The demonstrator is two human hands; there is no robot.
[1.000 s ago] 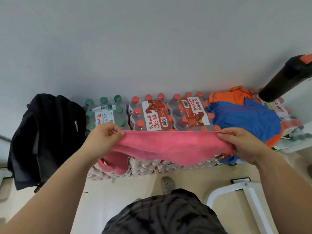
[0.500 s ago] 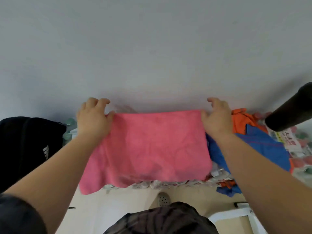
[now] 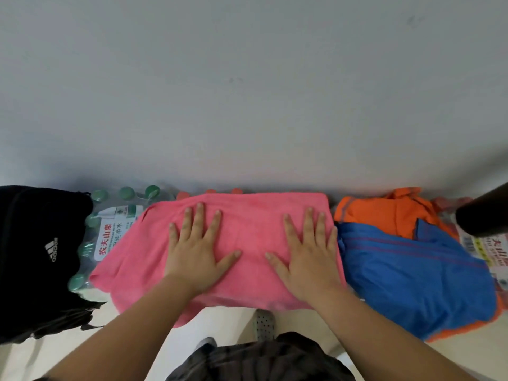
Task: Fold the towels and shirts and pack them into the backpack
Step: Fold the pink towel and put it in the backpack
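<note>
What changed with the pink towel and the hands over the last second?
The towel, held up by its top edge in both hands, was laid forward onto the bottle packs. Both hands let go: the left hand and right hand now press flat on it. Backpack and shirts stayed put.

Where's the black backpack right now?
In the head view the black backpack is at the far left, right beside the green-capped water bottles, which the pink towel partly covers.
</note>
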